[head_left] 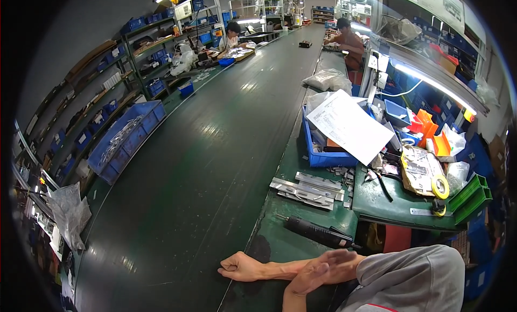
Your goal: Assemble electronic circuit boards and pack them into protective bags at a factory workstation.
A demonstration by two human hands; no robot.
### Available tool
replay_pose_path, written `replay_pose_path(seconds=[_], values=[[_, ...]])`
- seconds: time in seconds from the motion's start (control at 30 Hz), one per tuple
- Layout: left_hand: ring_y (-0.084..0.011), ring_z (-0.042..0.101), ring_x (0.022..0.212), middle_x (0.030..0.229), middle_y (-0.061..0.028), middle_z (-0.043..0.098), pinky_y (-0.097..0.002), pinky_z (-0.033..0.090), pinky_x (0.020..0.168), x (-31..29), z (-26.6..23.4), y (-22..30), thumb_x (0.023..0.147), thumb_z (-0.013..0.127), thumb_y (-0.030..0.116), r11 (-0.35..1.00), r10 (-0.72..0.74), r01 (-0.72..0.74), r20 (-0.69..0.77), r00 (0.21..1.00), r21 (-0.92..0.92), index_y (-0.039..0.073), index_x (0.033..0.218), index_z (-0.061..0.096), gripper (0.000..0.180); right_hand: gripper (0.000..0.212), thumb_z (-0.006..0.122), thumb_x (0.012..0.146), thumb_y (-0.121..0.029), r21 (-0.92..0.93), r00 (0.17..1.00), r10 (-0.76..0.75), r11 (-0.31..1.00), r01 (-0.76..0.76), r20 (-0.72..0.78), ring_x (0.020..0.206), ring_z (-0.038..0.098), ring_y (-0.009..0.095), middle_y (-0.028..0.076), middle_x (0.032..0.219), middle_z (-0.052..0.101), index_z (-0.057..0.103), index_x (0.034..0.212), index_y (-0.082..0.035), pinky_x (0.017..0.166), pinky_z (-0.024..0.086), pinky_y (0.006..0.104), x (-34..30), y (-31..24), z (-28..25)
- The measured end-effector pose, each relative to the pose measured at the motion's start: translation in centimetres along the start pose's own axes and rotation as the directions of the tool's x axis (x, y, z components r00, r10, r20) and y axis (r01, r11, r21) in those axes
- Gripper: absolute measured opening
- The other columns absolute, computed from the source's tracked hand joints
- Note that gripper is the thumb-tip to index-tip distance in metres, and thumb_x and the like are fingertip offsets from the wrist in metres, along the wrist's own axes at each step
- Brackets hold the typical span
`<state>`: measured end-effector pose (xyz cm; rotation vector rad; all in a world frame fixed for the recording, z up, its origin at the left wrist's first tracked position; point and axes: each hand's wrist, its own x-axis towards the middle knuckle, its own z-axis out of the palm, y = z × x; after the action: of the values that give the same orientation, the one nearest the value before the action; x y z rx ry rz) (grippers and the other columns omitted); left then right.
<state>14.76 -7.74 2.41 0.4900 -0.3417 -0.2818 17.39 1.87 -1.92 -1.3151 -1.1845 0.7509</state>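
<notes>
My right hand (pixel 240 266) is closed in a fist at the edge of the dark green conveyor belt (pixel 177 204), its bare forearm reaching across from a grey sleeve. Nothing shows in the fist. Over that forearm is my left hand (pixel 323 268), fingers stretched out and somewhat smeared by motion; it holds nothing visible. Whether it touches the forearm I cannot tell. Just beyond both hands a black electric screwdriver (pixel 318 231) lies on the green side table, its bit pointing left. Several silver metal strips (pixel 307 191) are stacked behind it.
A blue bin (pixel 328 159) with a paper sheet (pixel 350 124) stands past the strips. Right of it lie pliers (pixel 385 187), a yellow tape roll (pixel 440 186) and a green rack (pixel 471 198). Across the belt is a long blue bin (pixel 126 139) of metal parts. Two people sit farther along.
</notes>
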Motion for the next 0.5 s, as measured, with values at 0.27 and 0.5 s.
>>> replay_pose_path(seconds=[0.27, 0.5], values=[[-0.0344, 0.034, 0.147, 0.154, -0.0201, 0.041, -0.0488, 0.028, 0.120, -3.2, 0.2, 4.5, 0.104, 0.049, 0.023, 0.987, 0.010, 0.052, -0.380, 0.925, 0.152, -0.003, 0.146, 0.041, 0.050, 0.046, 0.064, 0.093, -0.013, 0.041, 0.997, -0.016, 0.999, 0.019, -0.076, 0.057, 0.021, 0.013, 0.005, 0.060, 0.019, 0.029, 0.066, 0.000, 0.049, 0.025, 0.0377, 0.9, -1.1, -1.3], [-0.0435, 0.045, 0.137, 0.141, -0.0263, 0.051, -0.0481, 0.042, 0.112, -6.3, 0.6, 7.2, 0.104, 0.050, 0.025, 0.957, 0.246, -0.091, -0.601, 0.761, 0.276, -0.008, 0.135, 0.048, 0.046, 0.050, 0.067, 0.092, -0.014, -0.007, 0.985, -0.112, 0.994, 0.113, -0.133, 0.054, 0.020, 0.010, 0.003, 0.056, 0.020, 0.028, 0.063, -0.001, 0.048, 0.021, 0.0355, 0.9, 0.4, -1.1]])
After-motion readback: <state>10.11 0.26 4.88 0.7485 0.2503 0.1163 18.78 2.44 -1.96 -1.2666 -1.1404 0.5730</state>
